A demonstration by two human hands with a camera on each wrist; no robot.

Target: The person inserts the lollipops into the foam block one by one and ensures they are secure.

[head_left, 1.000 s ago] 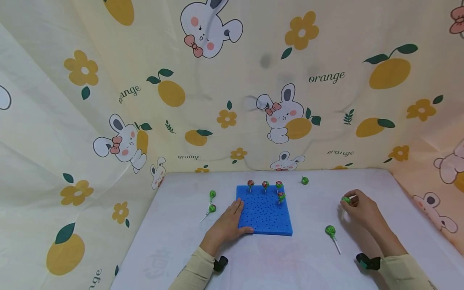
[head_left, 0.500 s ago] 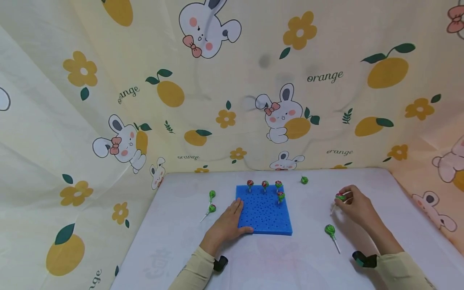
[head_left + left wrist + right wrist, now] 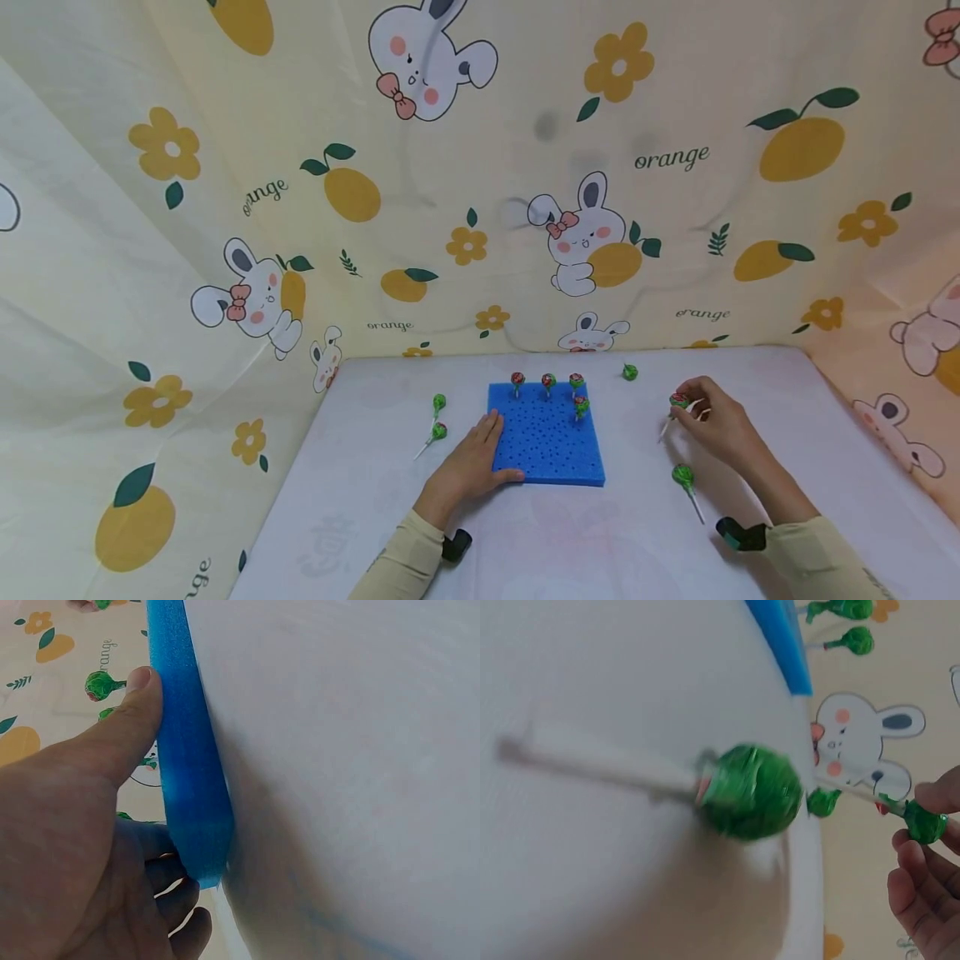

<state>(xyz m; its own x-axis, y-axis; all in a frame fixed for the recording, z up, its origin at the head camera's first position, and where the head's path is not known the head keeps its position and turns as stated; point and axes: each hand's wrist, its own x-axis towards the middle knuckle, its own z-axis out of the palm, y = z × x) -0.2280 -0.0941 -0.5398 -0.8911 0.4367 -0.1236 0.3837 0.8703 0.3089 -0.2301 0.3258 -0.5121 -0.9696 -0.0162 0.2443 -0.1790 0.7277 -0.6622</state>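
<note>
Blue board [image 3: 543, 450] lies flat; held lollipop [image 3: 678, 400] (green-wrapped) tilts.

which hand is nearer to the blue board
Left. The left hand touches the blue board around its near left corner; the right hand is apart from it, off to its right, pinching a lollipop.
</note>
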